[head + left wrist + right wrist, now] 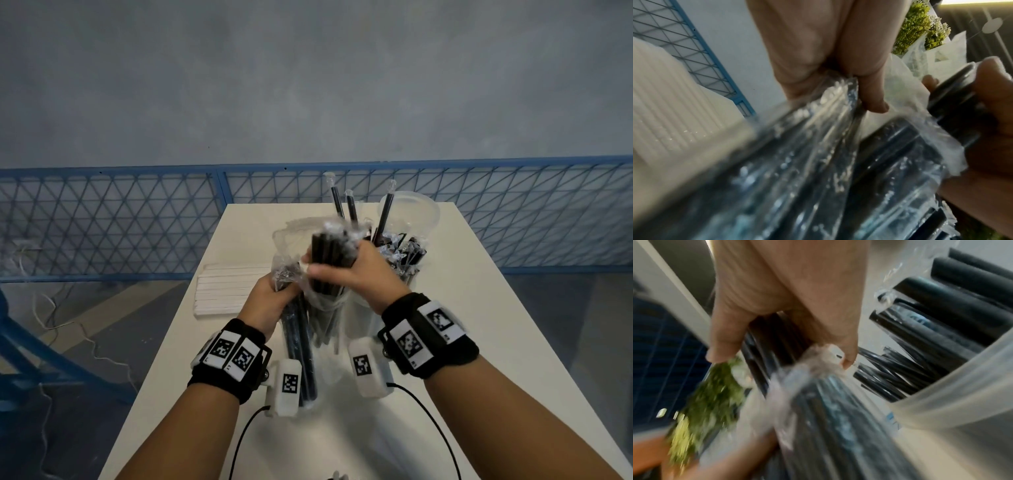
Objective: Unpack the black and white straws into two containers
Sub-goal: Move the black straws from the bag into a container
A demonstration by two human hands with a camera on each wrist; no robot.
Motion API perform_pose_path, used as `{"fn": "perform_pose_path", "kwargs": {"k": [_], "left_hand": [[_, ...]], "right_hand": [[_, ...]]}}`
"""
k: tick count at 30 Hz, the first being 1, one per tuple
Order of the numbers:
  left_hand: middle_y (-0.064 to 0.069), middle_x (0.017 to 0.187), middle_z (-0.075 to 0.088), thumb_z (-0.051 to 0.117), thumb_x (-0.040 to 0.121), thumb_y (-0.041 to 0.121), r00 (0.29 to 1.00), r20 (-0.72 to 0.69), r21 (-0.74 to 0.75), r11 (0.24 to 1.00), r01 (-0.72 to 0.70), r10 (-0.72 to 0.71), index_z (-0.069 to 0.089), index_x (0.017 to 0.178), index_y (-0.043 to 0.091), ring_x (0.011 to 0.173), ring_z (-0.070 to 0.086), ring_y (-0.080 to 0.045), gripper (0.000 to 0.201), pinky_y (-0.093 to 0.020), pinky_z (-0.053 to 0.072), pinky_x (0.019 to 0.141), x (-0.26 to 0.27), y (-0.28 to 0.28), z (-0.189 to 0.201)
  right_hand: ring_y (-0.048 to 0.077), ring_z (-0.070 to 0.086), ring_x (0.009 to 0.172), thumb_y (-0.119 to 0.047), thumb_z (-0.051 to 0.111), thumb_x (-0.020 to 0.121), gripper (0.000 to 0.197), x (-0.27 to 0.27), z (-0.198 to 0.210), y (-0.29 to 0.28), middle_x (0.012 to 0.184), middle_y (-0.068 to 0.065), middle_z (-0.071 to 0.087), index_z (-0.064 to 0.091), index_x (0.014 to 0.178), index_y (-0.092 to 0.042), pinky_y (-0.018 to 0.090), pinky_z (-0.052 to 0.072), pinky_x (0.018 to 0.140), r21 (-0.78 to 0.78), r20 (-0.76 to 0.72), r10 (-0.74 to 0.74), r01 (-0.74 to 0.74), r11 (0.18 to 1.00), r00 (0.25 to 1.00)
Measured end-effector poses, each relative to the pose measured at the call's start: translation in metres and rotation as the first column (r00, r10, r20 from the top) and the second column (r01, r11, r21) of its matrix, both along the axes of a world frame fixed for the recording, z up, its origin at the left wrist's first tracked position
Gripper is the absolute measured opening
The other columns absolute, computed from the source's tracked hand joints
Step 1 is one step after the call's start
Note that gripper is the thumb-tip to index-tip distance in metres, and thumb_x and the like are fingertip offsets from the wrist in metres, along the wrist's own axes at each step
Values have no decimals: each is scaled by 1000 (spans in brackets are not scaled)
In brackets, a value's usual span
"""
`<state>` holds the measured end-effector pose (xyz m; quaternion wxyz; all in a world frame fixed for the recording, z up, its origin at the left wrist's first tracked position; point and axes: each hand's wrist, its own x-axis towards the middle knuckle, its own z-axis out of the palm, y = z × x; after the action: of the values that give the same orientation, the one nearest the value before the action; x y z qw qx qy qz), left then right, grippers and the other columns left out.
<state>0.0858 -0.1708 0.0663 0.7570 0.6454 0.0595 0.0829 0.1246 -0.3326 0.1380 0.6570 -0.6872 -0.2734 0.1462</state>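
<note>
Bare table [428, 428] lies nearest, edges well clear of both wrists. Left hand [265, 305] clamps the bag [298, 342]; right hand [356, 270] grips a bundle of black straws [329, 253]. White straws [222, 291] lie left, the cup [404, 274] of black straws behind.

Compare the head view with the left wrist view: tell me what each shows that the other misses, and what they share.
Only the head view shows the white table, the clear container already holding black straws, and both wristbands.

Only the left wrist view shows green foliage wrapped in paper, and the left hand's fingers close up, pinching the clear plastic bag.

Both show the left hand holding the bag, the right hand gripping a bundle of black straws, the pack of white straws and the blue mesh fence.
</note>
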Motion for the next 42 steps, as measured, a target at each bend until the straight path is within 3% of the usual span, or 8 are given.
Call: {"fn": "perform_pose_path", "kwargs": {"k": [6, 11, 15, 20, 24, 32, 37, 42], "left_hand": [[-14, 85, 66, 66, 69, 32, 999, -46, 34, 999, -4, 6, 65, 90, 6, 76, 62, -24, 33, -35, 47, 74, -1, 4, 0], [-2, 76, 69, 63, 81, 13, 997, -82, 64, 998, 12, -6, 65, 88, 8, 68, 65, -9, 9, -25, 51, 70, 6, 6, -1], [-4, 78, 72, 62, 84, 7, 982, -181, 45, 998, -49, 57, 65, 89, 9, 71, 69, -21, 7, -31, 54, 71, 1, 15, -16], [-17, 83, 71, 56, 88, 5, 964, -232, -66, 987, -147, 128, 61, 85, -1, 83, 66, -36, 8, -26, 57, 58, -9, 26, -38], [-12, 78, 73, 56, 89, 9, 958, -240, -86, 980, -179, 154, 58, 86, 3, 69, 71, -29, 7, -29, 57, 56, -9, 29, -40], [-8, 77, 74, 58, 87, 11, 974, -170, -79, 983, -164, 149, 62, 90, 6, 69, 71, -23, 7, -29, 58, 63, -6, 23, -30], [-23, 104, 68, 71, 70, 31, 979, -129, -43, 986, -162, 155, 66, 101, 4, 98, 64, -40, 42, -50, 48, 91, -3, 18, -20], [5, 70, 73, 62, 84, 10, 975, -131, -3, 983, -182, 180, 67, 89, 12, 71, 65, -16, 7, -30, 49, 69, -2, 17, -23]], "right_hand": [[9, 66, 80, -5, 71, 77, 14, -3, -1, 2, 84, 2, 68, 65, 90, -6, 21, 54, 76, 143, -78, -195, 204, 968, 978], [18, 64, 87, -18, 72, 75, 11, 4, 15, -5, 88, 7, 68, 68, 82, -11, 36, 54, 86, 312, -180, -312, 355, 881, 933], [16, 64, 74, -13, 64, 84, 3, 18, 28, -18, 79, 4, 66, 61, 86, -12, 33, 56, 71, 508, -404, -344, 521, 686, 848], [18, 61, 71, -11, 62, 86, 4, 34, 40, -39, 73, 4, 64, 59, 85, -9, 37, 53, 75, 568, -417, -409, 584, 579, 812], [17, 61, 71, -10, 64, 84, 11, 31, 48, -40, 76, 6, 63, 58, 92, -7, 35, 54, 73, 587, -352, -511, 610, 532, 785], [4, 63, 74, -17, 70, 81, 14, 23, 34, -21, 83, -7, 64, 58, 88, -21, 20, 54, 67, 274, -1, -634, 610, 744, 774], [18, 65, 88, -25, 73, 77, 26, 36, 3, -19, 92, 4, 68, 63, 97, -11, 37, 54, 83, 8, 77, -640, 642, 767, 764], [19, 66, 91, -23, 75, 75, 32, 45, -6, -26, 96, 7, 71, 67, 102, -8, 41, 53, 89, -106, 75, -575, 580, 808, 815]]}}
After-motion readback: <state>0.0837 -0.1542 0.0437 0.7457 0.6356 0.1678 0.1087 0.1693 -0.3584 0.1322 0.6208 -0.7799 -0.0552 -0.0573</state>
